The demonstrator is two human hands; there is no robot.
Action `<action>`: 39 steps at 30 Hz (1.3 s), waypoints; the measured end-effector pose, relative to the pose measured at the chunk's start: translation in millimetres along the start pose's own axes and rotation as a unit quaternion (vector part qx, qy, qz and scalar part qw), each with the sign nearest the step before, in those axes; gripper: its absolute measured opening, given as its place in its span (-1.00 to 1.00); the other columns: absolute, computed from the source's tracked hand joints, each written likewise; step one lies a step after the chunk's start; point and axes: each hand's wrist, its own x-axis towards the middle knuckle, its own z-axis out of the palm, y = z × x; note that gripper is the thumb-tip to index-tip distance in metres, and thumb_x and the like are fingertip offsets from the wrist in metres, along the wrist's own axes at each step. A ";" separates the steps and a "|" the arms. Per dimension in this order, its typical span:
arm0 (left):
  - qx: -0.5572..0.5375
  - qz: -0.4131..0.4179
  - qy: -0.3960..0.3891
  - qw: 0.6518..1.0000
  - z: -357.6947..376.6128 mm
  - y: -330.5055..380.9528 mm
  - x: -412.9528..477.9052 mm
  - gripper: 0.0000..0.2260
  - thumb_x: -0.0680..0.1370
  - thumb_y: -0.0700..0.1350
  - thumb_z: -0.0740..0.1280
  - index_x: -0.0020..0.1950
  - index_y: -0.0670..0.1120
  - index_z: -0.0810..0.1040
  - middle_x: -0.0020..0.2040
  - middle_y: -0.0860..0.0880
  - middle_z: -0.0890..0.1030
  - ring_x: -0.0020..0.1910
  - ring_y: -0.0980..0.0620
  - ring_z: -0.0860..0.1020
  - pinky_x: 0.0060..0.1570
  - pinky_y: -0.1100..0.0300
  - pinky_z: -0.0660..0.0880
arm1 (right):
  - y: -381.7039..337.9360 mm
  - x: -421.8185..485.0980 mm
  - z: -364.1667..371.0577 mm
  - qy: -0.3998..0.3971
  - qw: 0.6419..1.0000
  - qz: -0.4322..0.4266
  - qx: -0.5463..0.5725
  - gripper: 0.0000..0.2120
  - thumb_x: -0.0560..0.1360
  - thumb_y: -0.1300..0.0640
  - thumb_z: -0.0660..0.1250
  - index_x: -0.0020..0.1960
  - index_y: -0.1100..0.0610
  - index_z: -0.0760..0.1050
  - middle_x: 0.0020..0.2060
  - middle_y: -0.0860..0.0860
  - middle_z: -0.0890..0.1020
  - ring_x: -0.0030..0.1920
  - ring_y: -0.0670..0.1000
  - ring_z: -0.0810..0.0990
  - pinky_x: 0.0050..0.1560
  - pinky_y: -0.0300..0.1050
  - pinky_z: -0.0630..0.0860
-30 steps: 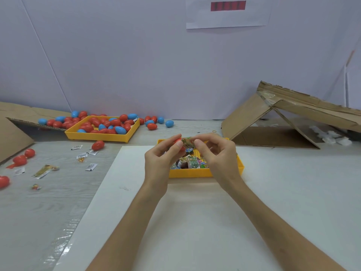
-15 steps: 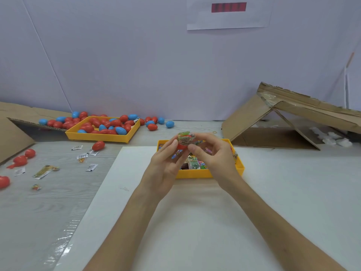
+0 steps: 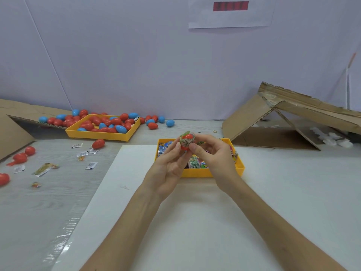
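Fingertips (image 3: pixel 177 148) of the left hand (image 3: pixel 166 171) and right hand (image 3: pixel 216 159) are curled round one red egg (image 3: pixel 188 137), which is pinched from both sides, with a crinkled green packet (image 3: pixel 186 142) wrapped over it. Its long axis is held about upright, rounded end up. Just beneath, one yellow tray (image 3: pixel 240 167) of packets is seen. A second tray (image 3: pixel 101 135), heaped with eggs, is set well off to the left. Nearer than the first tray's rim, a white board (image 3: pixel 195 222) is spread wide.

Tray (image 3: pixel 239 167) packets (image 3: pixel 196 163) (several) behind the fingers (image 3: pixel 213 146)
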 end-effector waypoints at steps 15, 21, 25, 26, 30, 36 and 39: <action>-0.021 -0.002 0.004 1.000 2.3 -2.9 0.6 -0.77 0.51 -0.23 0.38 0.13 -0.19 0.72 0.23 -0.14 0.66 0.18 -0.01 0.66 0.20 0.18 0.58 | -0.1 1.1 -2.3 -0.001 1.000 -0.008 -0.023 -0.75 0.40 -0.05 0.48 0.08 -0.10 0.68 0.01 -0.07 0.68 -0.11 -0.02 0.60 -0.01 0.14 0.53; -0.011 -0.001 0.012 1.000 2.1 -0.2 -0.7 -0.69 0.54 -0.23 0.37 0.29 -0.16 0.63 0.32 -0.16 0.61 0.31 -0.06 0.59 0.11 0.21 0.62 | 0.1 0.8 -1.3 -0.002 1.000 -0.010 -0.028 -0.73 0.40 -0.06 0.49 0.10 -0.10 0.68 0.01 0.00 0.68 -0.12 0.01 0.60 -0.08 -0.01 0.52; 0.009 0.008 -0.003 1.000 1.7 0.9 -1.0 -0.61 0.53 -0.20 0.41 0.37 -0.16 0.54 0.31 -0.15 0.62 0.33 -0.07 0.57 0.13 0.21 0.60 | -4.5 1.9 -3.3 -0.009 0.999 -0.022 -0.043 -0.74 0.45 0.10 0.53 0.08 -0.16 0.65 -0.01 -0.08 0.67 -0.17 -0.08 0.59 -0.08 -0.04 0.55; 0.013 0.008 -0.009 1.000 1.6 1.4 -1.1 -0.59 0.53 -0.19 0.42 0.38 -0.16 0.53 0.31 -0.14 0.62 0.34 -0.07 0.56 0.15 0.21 0.59 | -6.6 2.2 -4.8 -0.016 0.998 -0.031 -0.054 -0.71 0.45 0.11 0.53 0.11 -0.17 0.64 0.00 -0.13 0.66 -0.15 -0.10 0.61 -0.06 -0.09 0.56; 0.019 0.004 -0.036 0.999 1.2 3.5 -2.3 -0.48 0.48 -0.18 0.48 0.43 -0.17 0.49 0.34 -0.17 0.59 0.39 -0.13 0.52 0.20 0.17 0.57 | -13.9 2.4 -9.6 -0.051 0.993 -0.076 -0.075 -0.71 0.46 0.09 0.51 0.14 -0.15 0.64 0.09 -0.12 0.59 -0.14 -0.15 0.60 -0.11 -0.16 0.55; 0.009 -0.013 -0.078 0.997 3.4 5.4 -4.2 -0.59 0.43 -0.18 0.58 0.26 -0.15 0.66 0.31 -0.16 0.61 0.31 -0.16 0.59 0.11 0.20 0.60 | -10.5 3.6 -10.4 -0.052 0.984 -0.118 -0.121 -0.75 0.48 0.01 0.47 0.11 -0.24 0.60 0.05 -0.17 0.56 -0.13 -0.11 0.58 -0.15 -0.01 0.60; 0.021 -0.010 -0.077 0.997 2.1 5.7 -5.3 -0.75 0.56 -0.21 0.42 0.23 -0.10 0.69 0.30 -0.14 0.63 0.30 -0.13 0.60 0.10 0.20 0.59 | -8.7 3.7 -10.7 -0.053 0.981 -0.129 -0.137 -0.77 0.49 -0.01 0.46 0.13 -0.23 0.59 0.02 -0.27 0.54 -0.12 -0.09 0.59 -0.17 0.03 0.61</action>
